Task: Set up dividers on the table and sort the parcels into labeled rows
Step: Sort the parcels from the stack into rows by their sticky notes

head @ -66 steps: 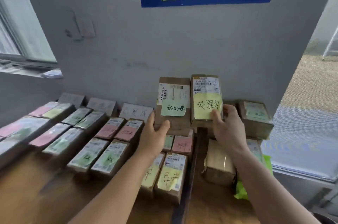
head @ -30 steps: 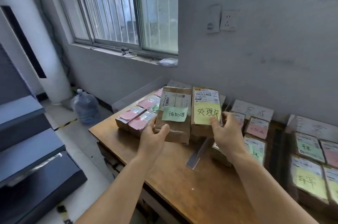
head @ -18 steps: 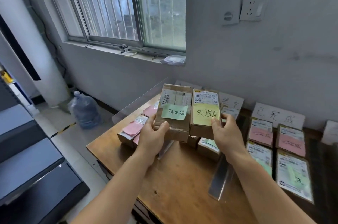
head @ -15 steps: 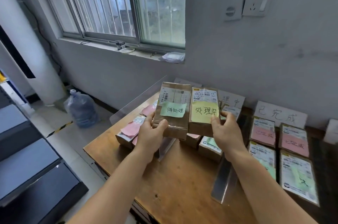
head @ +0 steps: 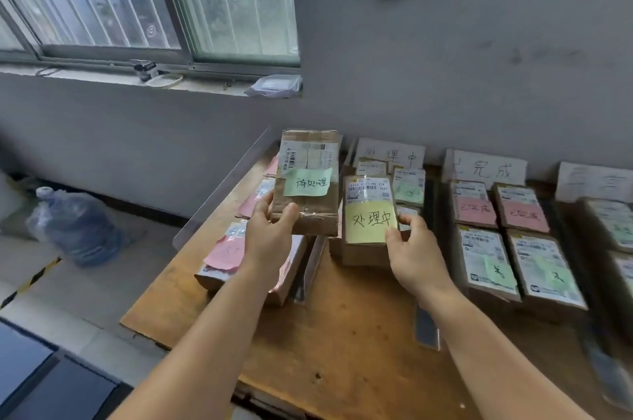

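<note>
Wooden table, flat brown top with worn grain, set against a grey plaster wall. Rows of rectangular cardboard parcels lie flat on it, split by clear plastic dividers: one long strip along the left edge, a shorter one between the first two rows. White paper row signs stand at the wall. Completed-row parcels carry pink sticky notes. Water jug, clear plastic, on the floor at left. Left hand grips a brown taped parcel by its lower left corner, raised above the leftmost row; green sticky note on it. Right hand pinches a smaller parcel with a yellow note at its lower right edge, low over the second row; whether it touches the parcels beneath, cannot tell.
</note>
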`<move>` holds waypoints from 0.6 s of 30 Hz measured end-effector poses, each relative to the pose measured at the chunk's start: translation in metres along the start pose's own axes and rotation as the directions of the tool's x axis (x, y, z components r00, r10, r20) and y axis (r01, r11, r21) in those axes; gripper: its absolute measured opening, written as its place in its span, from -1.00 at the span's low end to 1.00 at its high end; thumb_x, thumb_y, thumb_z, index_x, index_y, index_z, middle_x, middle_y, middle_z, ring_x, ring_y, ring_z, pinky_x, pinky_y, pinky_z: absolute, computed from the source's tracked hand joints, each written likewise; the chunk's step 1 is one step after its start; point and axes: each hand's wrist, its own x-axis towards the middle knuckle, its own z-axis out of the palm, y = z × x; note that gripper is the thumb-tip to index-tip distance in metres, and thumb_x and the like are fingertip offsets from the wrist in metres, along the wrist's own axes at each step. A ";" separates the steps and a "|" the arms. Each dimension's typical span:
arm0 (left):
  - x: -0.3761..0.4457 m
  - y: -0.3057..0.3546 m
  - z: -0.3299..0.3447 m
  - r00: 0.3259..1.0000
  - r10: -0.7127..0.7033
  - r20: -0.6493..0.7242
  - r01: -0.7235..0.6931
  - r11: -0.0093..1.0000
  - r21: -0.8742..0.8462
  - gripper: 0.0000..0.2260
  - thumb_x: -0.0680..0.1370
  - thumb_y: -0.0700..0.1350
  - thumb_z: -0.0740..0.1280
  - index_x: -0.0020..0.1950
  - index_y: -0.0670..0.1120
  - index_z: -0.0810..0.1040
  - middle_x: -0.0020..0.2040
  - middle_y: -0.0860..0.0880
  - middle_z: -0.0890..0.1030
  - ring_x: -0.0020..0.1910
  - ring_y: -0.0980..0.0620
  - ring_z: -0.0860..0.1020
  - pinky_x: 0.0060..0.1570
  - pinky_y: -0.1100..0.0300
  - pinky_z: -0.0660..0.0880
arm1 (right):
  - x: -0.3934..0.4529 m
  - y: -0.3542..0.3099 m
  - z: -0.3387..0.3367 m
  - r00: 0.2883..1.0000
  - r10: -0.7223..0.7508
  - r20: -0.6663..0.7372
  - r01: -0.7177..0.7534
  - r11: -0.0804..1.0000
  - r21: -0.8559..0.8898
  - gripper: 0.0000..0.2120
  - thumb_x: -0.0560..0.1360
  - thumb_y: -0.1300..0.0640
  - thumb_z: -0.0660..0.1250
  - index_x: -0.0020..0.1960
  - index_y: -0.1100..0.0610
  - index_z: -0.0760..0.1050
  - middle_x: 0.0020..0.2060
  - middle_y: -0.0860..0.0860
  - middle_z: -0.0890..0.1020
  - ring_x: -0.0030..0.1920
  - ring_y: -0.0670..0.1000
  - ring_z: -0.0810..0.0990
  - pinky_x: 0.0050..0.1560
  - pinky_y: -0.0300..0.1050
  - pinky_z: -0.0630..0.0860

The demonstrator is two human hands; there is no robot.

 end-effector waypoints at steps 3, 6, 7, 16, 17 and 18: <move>0.007 -0.002 -0.016 0.998 -0.006 0.069 0.005 1.000 0.014 -0.62 0.58 -0.15 0.31 0.37 0.06 0.37 0.16 -0.04 0.60 0.13 -0.10 0.58 0.12 -0.02 0.55 | -0.022 0.005 0.021 0.998 0.065 -0.022 -0.066 0.996 -0.057 -0.65 0.59 -0.01 0.17 0.36 0.03 0.29 0.18 0.09 0.50 0.06 0.04 0.54 0.08 -0.01 0.51; 0.012 -0.004 -0.033 0.992 -0.019 0.124 0.017 1.000 0.016 -0.71 0.57 -0.14 0.31 0.20 0.19 0.40 0.14 -0.03 0.62 0.08 -0.10 0.61 -0.19 0.19 0.59 | -0.045 0.012 0.040 0.991 0.119 -0.063 -0.125 0.988 -0.093 -0.66 0.59 -0.01 0.17 0.34 0.04 0.31 0.20 0.07 0.47 -0.05 -0.04 0.49 -0.01 -0.13 0.40; 0.012 -0.005 -0.038 0.990 -0.027 0.136 0.025 1.000 0.019 -0.71 0.57 -0.14 0.31 0.16 0.22 0.40 0.12 -0.02 0.63 0.06 -0.08 0.62 -0.30 0.27 0.55 | -0.051 0.015 0.046 0.987 0.141 -0.078 -0.148 0.984 -0.101 -0.66 0.60 0.00 0.17 0.35 0.04 0.32 0.20 0.07 0.46 -0.07 -0.05 0.46 -0.02 -0.16 0.37; 0.019 -0.017 -0.068 0.973 -0.079 0.215 0.085 0.996 -0.019 -0.62 0.57 -0.13 0.33 0.36 0.09 0.39 0.13 -0.01 0.63 0.02 -0.05 0.65 -0.18 0.15 0.53 | -0.069 0.031 0.090 0.935 0.336 -0.111 -0.351 0.922 -0.166 -0.63 0.62 0.03 0.10 0.41 0.08 0.24 0.32 0.16 0.36 0.16 0.13 0.49 -0.01 -0.13 0.33; 0.020 -0.019 -0.070 0.972 -0.087 0.218 0.094 0.995 -0.021 -0.62 0.57 -0.13 0.33 0.35 0.10 0.39 0.13 -0.01 0.63 0.02 -0.06 0.65 -0.13 0.10 0.53 | -0.067 0.031 0.094 0.930 0.349 -0.115 -0.364 0.918 -0.157 -0.63 0.62 0.05 0.09 0.41 0.09 0.24 0.33 0.16 0.35 0.19 0.14 0.47 -0.02 -0.15 0.31; 0.022 -0.020 -0.072 0.971 -0.089 0.220 0.097 0.995 -0.022 -0.64 0.57 -0.12 0.33 0.33 0.12 0.39 0.13 -0.01 0.63 -0.01 -0.05 0.66 -0.11 0.07 0.54 | -0.064 0.031 0.097 0.926 0.360 -0.116 -0.374 0.915 -0.150 -0.63 0.63 0.05 0.08 0.41 0.10 0.23 0.34 0.16 0.34 0.21 0.14 0.46 -0.02 -0.15 0.30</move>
